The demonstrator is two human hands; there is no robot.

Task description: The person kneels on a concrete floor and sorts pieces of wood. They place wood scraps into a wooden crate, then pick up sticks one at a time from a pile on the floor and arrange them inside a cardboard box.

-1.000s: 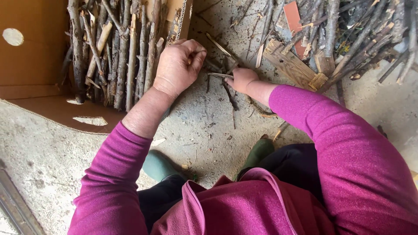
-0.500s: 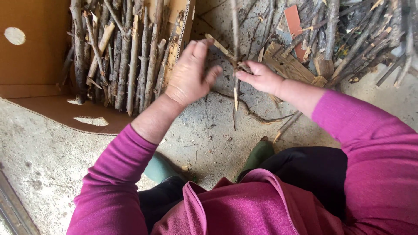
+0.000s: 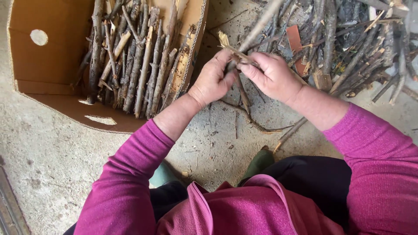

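Both hands meet over a small bundle of thin brown twigs and split wood slivers (image 3: 238,55), held above the floor just right of the box. The left hand (image 3: 213,80) has its grip closed round the lower part of the bundle, fingers curled inward; the right hand (image 3: 272,76) pinches the same bundle from the other side, thumb and fingers tight on it. How many pieces the bundle holds is hard to make out, since the fingers cover its middle and one long pale stick blurs toward the top edge.

Below the hands a curved dark twig (image 3: 257,124) lies on the grey concrete floor (image 3: 56,148), which is dusty and strewn with bark crumbs. To the left stands an open brown cardboard box (image 3: 48,56) with a round handle hole, packed with cut sticks laid side by side (image 3: 139,65). At upper right a loose heap of dark branches and wood scraps (image 3: 361,43) runs out of the frame. Magenta sleeves cover both arms, and a green boot toe (image 3: 260,160) shows beneath.
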